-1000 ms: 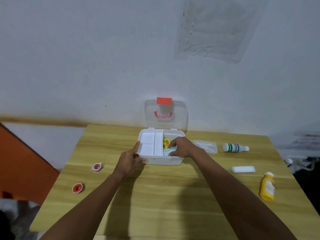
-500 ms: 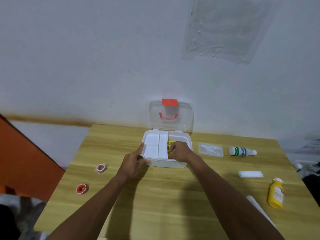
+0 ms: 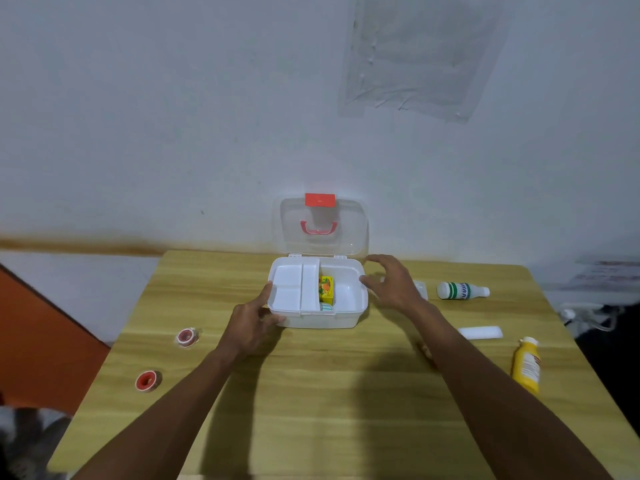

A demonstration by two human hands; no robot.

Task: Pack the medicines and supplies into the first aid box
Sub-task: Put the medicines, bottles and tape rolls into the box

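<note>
The white first aid box (image 3: pixel 349 317) stands open at the table's far middle, its clear lid (image 3: pixel 323 226) upright with a red handle. A white divided tray (image 3: pixel 294 289) fills its left half. A yellow carton (image 3: pixel 326 289) and a teal-striped item (image 3: pixel 325 307) lie in the right half. My left hand (image 3: pixel 254 320) grips the box's front left corner. My right hand (image 3: pixel 391 285) hovers just right of the box, fingers spread, holding nothing. A clear flat packet (image 3: pixel 420 289) shows partly behind that hand.
Right of the box lie a white bottle with green bands (image 3: pixel 462 291), a white tube (image 3: pixel 479 332) and a yellow bottle (image 3: pixel 526 365). Two red tape rolls (image 3: pixel 187 337) (image 3: pixel 148 380) sit at the left. The wall stands close behind the wooden table (image 3: pixel 329 393).
My right hand has come out of the box's right half and moved right, uncovering the yellow carton inside. My left hand stays on the box's corner.
</note>
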